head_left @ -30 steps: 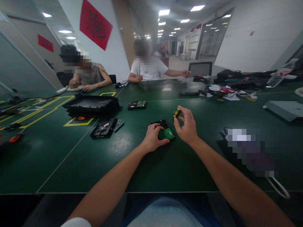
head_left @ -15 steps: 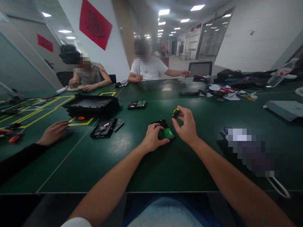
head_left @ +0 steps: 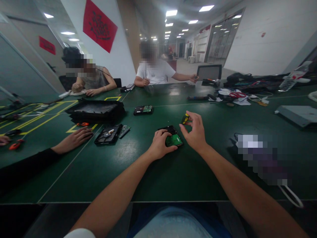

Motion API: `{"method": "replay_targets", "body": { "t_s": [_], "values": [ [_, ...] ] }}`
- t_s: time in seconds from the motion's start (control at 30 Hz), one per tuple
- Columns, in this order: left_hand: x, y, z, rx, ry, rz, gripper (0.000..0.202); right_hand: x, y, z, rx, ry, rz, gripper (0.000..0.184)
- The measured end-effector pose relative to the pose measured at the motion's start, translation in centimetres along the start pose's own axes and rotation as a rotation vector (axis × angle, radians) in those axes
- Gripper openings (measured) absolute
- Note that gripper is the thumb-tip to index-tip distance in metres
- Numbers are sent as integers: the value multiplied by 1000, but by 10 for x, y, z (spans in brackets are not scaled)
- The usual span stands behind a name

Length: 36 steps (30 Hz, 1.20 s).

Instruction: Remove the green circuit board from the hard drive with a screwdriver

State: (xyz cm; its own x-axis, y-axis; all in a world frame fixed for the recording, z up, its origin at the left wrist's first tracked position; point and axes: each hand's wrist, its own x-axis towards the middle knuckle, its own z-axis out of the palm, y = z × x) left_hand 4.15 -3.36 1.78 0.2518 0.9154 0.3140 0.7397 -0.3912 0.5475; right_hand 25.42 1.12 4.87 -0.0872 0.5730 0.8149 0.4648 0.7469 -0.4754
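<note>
A hard drive (head_left: 175, 140) lies on the green table with its green circuit board facing up. My left hand (head_left: 159, 144) grips it from the left, thumb along the near edge and fingers over the far part. Just above its right side, my right hand (head_left: 194, 129) pinches a short yellow-and-black screwdriver (head_left: 185, 118) by the handle. The shaft and tip of the screwdriver cannot be made out. To the left lies an opened drive (head_left: 108, 135) with a loose circuit board (head_left: 124, 131) beside it. Another hard drive (head_left: 143, 109) lies farther back.
A black tray (head_left: 96, 110) stands back left, near orange-handled tools. A co-worker's hand (head_left: 74, 138) rests on the table at left; two people sit opposite. Right of me lie a blurred-out object (head_left: 262, 158) and a grey metal box (head_left: 298, 115). Cables and scissors (head_left: 237, 95) lie behind.
The screwdriver in my right hand has turned slightly, its yellow part now nearer the top. My left hand stays put. The co-worker's hand at left has slid rightward toward the opened drive.
</note>
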Motion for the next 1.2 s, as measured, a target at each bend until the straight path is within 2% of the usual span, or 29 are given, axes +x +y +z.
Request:
{"method": "replay_targets", "body": {
  "t_s": [0.93,1.2],
  "values": [
    [0,4,-2,-5,3,-7,60,0,-1,0,-15,15,-17,68],
    [-1,3,0,-21,13,-10,61,-1,2,2,30,0,18,66]
  ]
}}
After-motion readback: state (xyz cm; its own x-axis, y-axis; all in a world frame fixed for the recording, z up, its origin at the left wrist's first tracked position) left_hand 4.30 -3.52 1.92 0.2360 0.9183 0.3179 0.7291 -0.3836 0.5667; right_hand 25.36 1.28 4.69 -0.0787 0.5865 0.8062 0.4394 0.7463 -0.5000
